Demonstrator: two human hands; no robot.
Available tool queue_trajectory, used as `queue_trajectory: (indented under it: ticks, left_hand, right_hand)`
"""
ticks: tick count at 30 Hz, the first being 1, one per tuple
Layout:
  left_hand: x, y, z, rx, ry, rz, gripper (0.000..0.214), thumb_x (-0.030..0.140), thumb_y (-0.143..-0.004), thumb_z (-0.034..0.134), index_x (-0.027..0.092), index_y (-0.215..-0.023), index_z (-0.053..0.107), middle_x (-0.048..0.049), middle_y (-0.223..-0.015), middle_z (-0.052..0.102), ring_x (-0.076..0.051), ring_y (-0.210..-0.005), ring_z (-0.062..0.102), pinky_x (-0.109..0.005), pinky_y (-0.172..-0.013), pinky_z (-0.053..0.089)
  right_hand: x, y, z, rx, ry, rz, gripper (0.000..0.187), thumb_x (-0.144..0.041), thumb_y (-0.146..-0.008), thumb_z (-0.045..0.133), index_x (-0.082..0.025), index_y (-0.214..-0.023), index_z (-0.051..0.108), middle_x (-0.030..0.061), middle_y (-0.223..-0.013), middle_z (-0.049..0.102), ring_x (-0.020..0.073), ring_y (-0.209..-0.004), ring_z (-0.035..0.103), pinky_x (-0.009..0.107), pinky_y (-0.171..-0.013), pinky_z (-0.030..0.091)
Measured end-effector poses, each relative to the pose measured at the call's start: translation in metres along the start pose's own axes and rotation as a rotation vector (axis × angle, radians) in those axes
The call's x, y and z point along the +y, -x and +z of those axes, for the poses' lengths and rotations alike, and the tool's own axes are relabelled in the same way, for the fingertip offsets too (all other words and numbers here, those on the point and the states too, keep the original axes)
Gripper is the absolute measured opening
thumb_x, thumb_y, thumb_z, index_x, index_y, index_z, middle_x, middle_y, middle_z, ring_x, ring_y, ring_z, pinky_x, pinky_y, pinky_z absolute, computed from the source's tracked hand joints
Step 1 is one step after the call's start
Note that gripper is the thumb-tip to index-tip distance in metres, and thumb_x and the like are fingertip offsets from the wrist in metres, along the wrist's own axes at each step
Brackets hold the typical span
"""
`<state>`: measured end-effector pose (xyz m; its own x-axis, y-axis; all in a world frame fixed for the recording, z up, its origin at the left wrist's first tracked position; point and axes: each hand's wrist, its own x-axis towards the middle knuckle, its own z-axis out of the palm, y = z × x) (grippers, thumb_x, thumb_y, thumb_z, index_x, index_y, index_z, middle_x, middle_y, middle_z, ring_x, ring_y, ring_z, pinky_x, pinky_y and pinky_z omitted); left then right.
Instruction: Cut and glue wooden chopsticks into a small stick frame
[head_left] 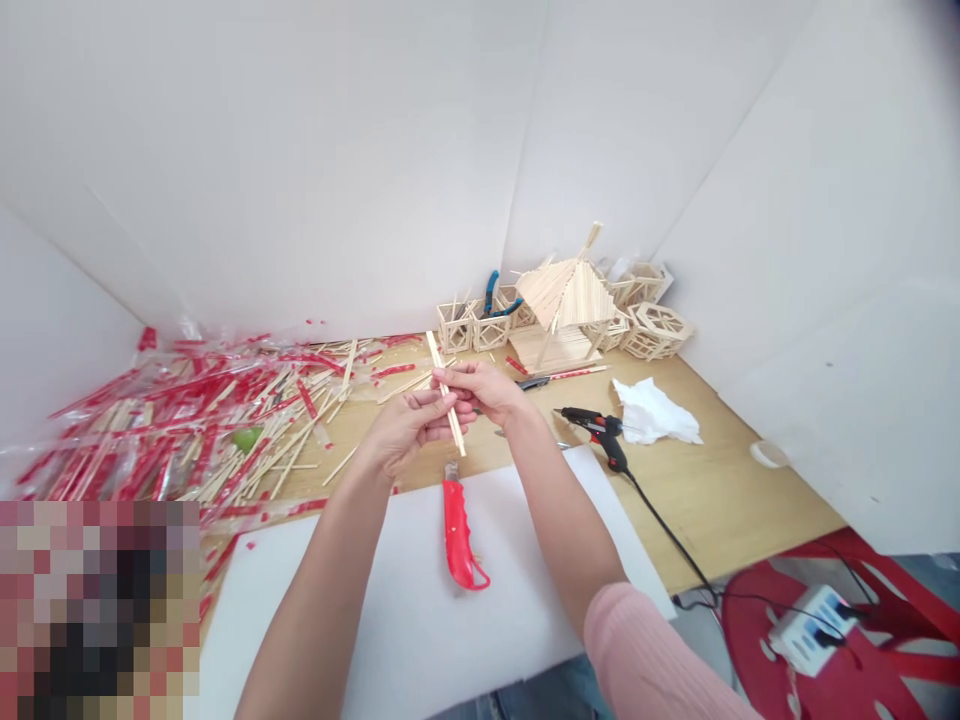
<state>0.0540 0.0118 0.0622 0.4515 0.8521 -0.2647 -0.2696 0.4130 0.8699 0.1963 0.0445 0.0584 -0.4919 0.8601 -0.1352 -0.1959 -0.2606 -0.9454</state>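
Both hands meet above the far edge of a white sheet [300,600], closed around a small bundle of thin wooden sticks [456,430]. My left hand [412,425] grips the sticks low down, thumb on top. My right hand [484,390] pinches them higher up, near their middle. The bundle leans, its upper end pointing away and slightly left. How many sticks it has I cannot tell. Just below the hands lies a red-handled knife [459,535] on the sheet, its short blade toward the sticks.
Loose sticks and red-and-clear wrappers [187,420] cover the table's left. At the back stand a stick-built pavilion [570,295], lattice frames [652,330] and blue-handled pliers [491,295]. To the right lie a glue gun [600,425], its cord, and crumpled tissue [656,410]. A power strip [814,630] rests on a red stool [757,610].
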Motion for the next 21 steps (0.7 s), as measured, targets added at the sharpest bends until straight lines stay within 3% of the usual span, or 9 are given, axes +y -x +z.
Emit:
queue_trajectory:
  ticks: [3, 5, 7, 9, 10, 12, 16, 19, 21]
  left_hand:
    - [0.002, 0.001, -0.003, 0.022, 0.011, 0.017, 0.016, 0.019, -0.071, 0.068, 0.008, -0.083, 0.067, -0.0125, -0.082, 0.071, -0.02, -0.074, 0.068, -0.028, -0.067, 0.056]
    - [0.006, 0.003, -0.005, 0.073, 0.041, 0.04, 0.013, 0.016, -0.072, 0.067, 0.008, -0.081, 0.067, -0.0117, -0.081, 0.07, -0.02, -0.074, 0.068, -0.027, -0.066, 0.057]
    - [0.012, 0.005, -0.008, 0.137, 0.095, 0.09, 0.01, 0.014, -0.073, 0.065, 0.008, -0.081, 0.066, -0.0107, -0.079, 0.07, -0.019, -0.073, 0.068, -0.028, -0.068, 0.057]
    - [0.017, 0.007, -0.012, 0.184, 0.167, 0.164, 0.007, 0.012, -0.075, 0.062, 0.008, -0.08, 0.066, -0.0093, -0.079, 0.07, -0.018, -0.075, 0.068, -0.028, -0.07, 0.057]
    - [0.02, 0.007, -0.012, 0.202, 0.206, 0.205, 0.007, 0.012, -0.077, 0.06, 0.009, -0.08, 0.066, -0.0085, -0.079, 0.07, -0.017, -0.076, 0.068, -0.028, -0.071, 0.057]
    - [0.023, 0.007, -0.012, 0.227, 0.285, 0.281, 0.009, 0.011, -0.079, 0.057, 0.01, -0.08, 0.065, -0.0065, -0.079, 0.07, -0.016, -0.077, 0.068, -0.028, -0.073, 0.057]
    - [0.027, 0.01, -0.002, 0.241, 0.399, 0.342, 0.011, 0.009, -0.081, 0.054, 0.01, -0.081, 0.064, -0.0036, -0.076, 0.069, -0.013, -0.074, 0.068, -0.024, -0.073, 0.057]
    - [0.029, 0.017, 0.007, 0.265, 0.454, 0.352, 0.011, 0.01, -0.082, 0.053, 0.011, -0.08, 0.064, -0.0024, -0.073, 0.069, -0.01, -0.07, 0.067, -0.02, -0.071, 0.056]
    - [0.031, 0.021, 0.011, 0.284, 0.484, 0.371, 0.011, 0.011, -0.082, 0.054, 0.011, -0.08, 0.064, -0.0017, -0.072, 0.068, -0.009, -0.068, 0.067, -0.018, -0.071, 0.056]
  right_hand:
    - [-0.004, 0.003, -0.003, 0.102, 0.147, -0.073, 0.044, -0.054, -0.07, 0.061, -0.013, -0.083, 0.066, -0.0034, -0.052, 0.05, 0.0047, -0.042, 0.039, 0.017, -0.039, 0.029]
    - [-0.01, 0.01, -0.016, 0.248, 0.319, -0.129, 0.049, -0.059, -0.075, 0.051, -0.014, -0.086, 0.067, 0.0002, -0.061, 0.056, 0.0065, -0.048, 0.045, 0.018, -0.043, 0.032]
    - [-0.015, 0.021, -0.035, 0.43, 0.589, -0.151, 0.049, -0.058, -0.078, 0.047, -0.015, -0.09, 0.067, 0.0035, -0.072, 0.062, 0.0101, -0.057, 0.053, 0.021, -0.05, 0.036]
    - [-0.016, 0.033, -0.057, 0.541, 0.985, -0.081, 0.041, -0.052, -0.076, 0.054, -0.016, -0.089, 0.068, 0.0071, -0.081, 0.066, 0.0167, -0.073, 0.059, 0.025, -0.062, 0.04]
    - [-0.014, 0.038, -0.067, 0.533, 1.147, 0.008, 0.039, -0.05, -0.073, 0.058, -0.015, -0.09, 0.068, 0.0092, -0.087, 0.067, 0.0205, -0.081, 0.06, 0.027, -0.067, 0.041]
    - [-0.006, 0.042, -0.082, 0.399, 1.368, 0.17, 0.048, -0.046, -0.065, 0.066, -0.016, -0.102, 0.065, 0.0127, -0.106, 0.064, 0.0266, -0.097, 0.057, 0.03, -0.077, 0.041]
    - [0.014, 0.031, -0.097, 0.161, 1.652, 0.457, 0.096, -0.036, -0.046, 0.077, -0.014, -0.133, 0.041, 0.0176, -0.136, 0.04, 0.0336, -0.124, 0.035, 0.035, -0.092, 0.037]
    - [0.019, 0.02, -0.101, 0.089, 1.792, 0.578, 0.112, -0.035, -0.037, 0.079, -0.011, -0.136, 0.034, 0.0214, -0.137, 0.035, 0.036, -0.124, 0.034, 0.037, -0.09, 0.039]
    - [0.019, 0.017, -0.1, 0.076, 1.848, 0.555, 0.104, -0.031, -0.036, 0.079, -0.011, -0.131, 0.041, 0.0217, -0.131, 0.041, 0.0357, -0.118, 0.041, 0.038, -0.088, 0.04]
